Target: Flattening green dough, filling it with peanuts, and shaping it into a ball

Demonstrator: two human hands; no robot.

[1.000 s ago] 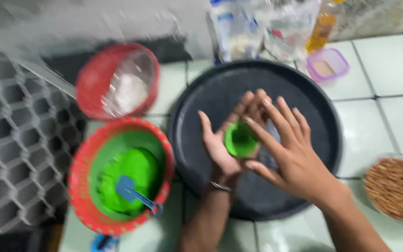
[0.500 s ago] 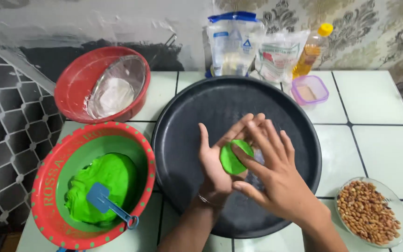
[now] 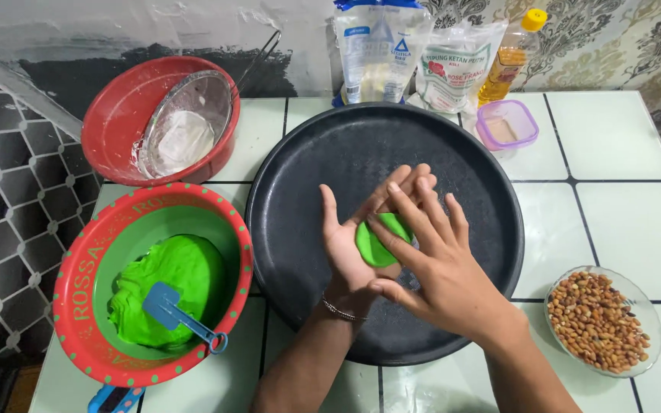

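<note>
Green dough disc (image 3: 376,243): flattened, lying on the upturned palm of the left hand (image 3: 353,245), over the middle of the round black tray (image 3: 307,160). Left fingers (image 3: 403,183) open and loosely together, thumb spread. Right hand (image 3: 430,264): laid across the disc, fingers (image 3: 411,218) straight, slightly fanned, pressing its far edge. Red-rimmed green bowl (image 3: 78,283), near left on the tiled bench (image 3: 621,206): holds a green dough mass (image 3: 170,271) and a blue scraper (image 3: 174,313). Red basin (image 3: 120,115), far left: contains a metal sieve (image 3: 185,122) with white powder, probably flour. Far edge: two flour bags (image 3: 415,53), oil bottle (image 3: 510,50), small purple-rimmed container (image 3: 506,124). Near right: glass dish of peanuts (image 3: 598,321).
</note>
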